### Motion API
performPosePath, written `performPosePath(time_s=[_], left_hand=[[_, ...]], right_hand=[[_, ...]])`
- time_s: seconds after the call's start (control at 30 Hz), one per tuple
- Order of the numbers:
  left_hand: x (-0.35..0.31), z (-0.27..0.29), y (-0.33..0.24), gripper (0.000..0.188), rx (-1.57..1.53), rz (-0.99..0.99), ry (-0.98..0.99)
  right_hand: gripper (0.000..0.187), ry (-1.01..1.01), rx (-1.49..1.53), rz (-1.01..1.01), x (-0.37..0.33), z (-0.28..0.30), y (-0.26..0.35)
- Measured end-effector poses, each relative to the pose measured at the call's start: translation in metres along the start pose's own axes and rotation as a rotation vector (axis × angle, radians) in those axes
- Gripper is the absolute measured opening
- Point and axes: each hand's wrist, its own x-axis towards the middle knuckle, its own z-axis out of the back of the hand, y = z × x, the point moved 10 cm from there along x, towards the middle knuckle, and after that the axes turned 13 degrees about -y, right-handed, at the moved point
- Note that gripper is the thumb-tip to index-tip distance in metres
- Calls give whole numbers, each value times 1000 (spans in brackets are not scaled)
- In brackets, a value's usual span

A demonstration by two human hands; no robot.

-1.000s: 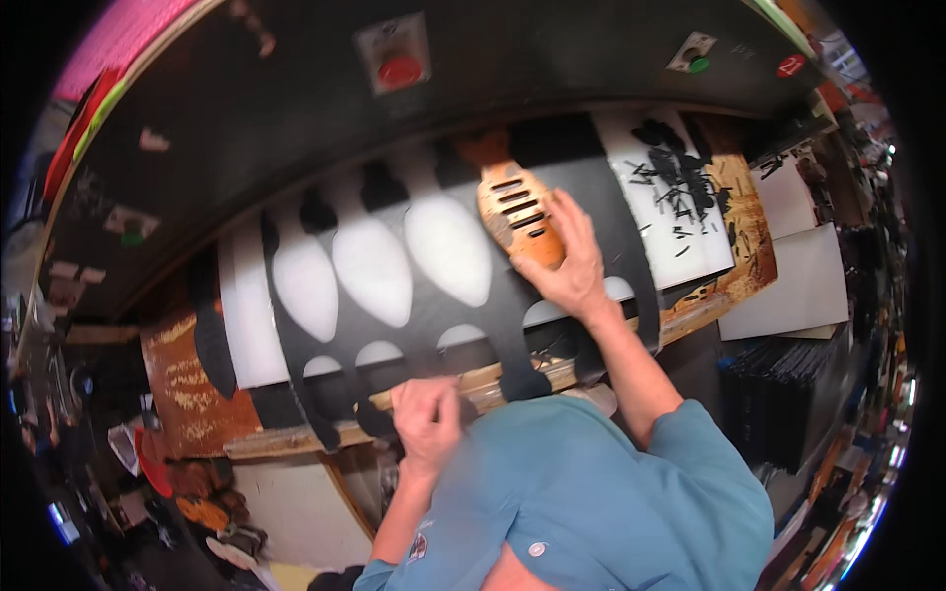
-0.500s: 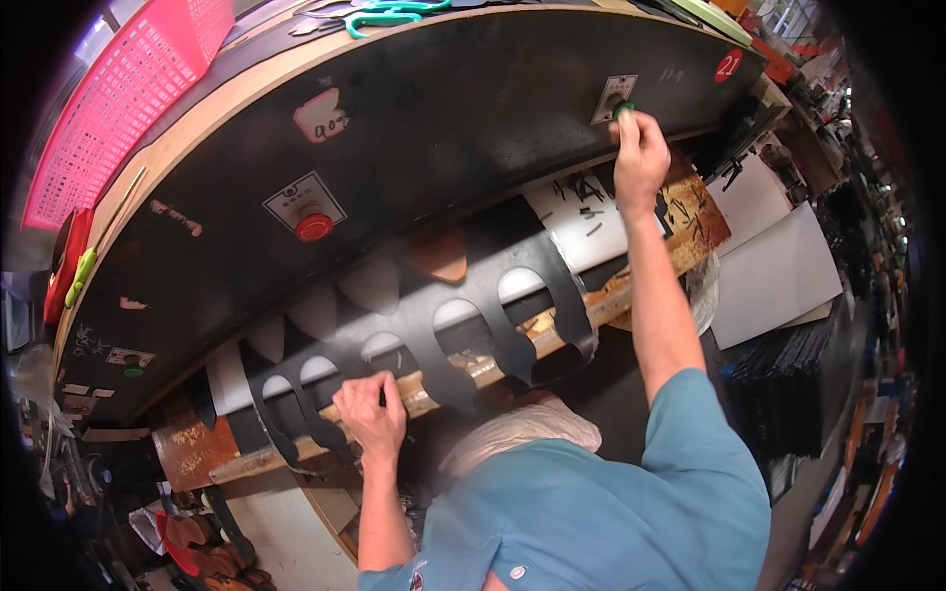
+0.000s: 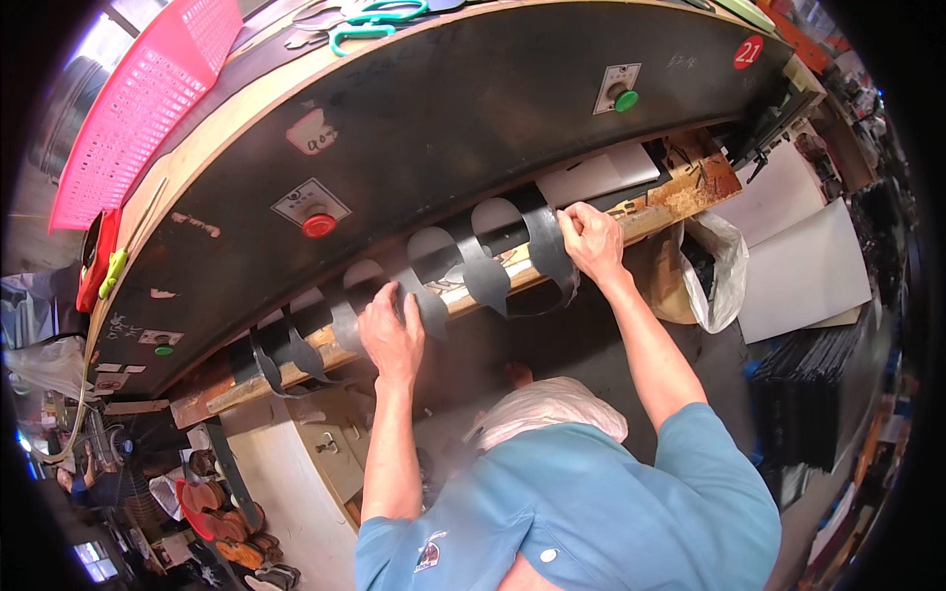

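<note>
A black flexible sheet [image 3: 485, 283] with a row of rounded cut-outs lies along the wooden front edge of a press bed, its far part hidden under a dark press beam [image 3: 443, 128]. At the sheet's right end my right hand [image 3: 594, 239] pinches the border between thumb and fingers. My left hand [image 3: 391, 330] rests on the strips near the middle, thumb and index finger apart. A green button [image 3: 625, 100] and a red button [image 3: 317, 225] sit on the beam's face, both untouched.
Teal-handled scissors [image 3: 365, 34] and a pink basket [image 3: 148, 113] are on top of the beam. Right of the bed hang a white bag [image 3: 716, 276] and pale boards [image 3: 808, 271], with a dark stack [image 3: 803, 404] below. Brown pieces [image 3: 232, 522] lie at lower left.
My right hand has left the green button and come down to the sheet's right border. My left hand has shifted slightly along the strips. The beam now hides more of the sheet.
</note>
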Motion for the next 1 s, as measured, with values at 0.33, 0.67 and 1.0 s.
performPosePath(time_s=[0.33,0.67,1.0], left_hand=[[-3,-1,20,30,-26,153,63],[-40,5,19,31,-27,184,134],[-118,73,-30,44,-90,195,289]], right_hand=[[15,17,14,82,-1,-3,10],[25,132,397,-587,-32,-1,-36],[58,578,-209,541,-28,-59,25]])
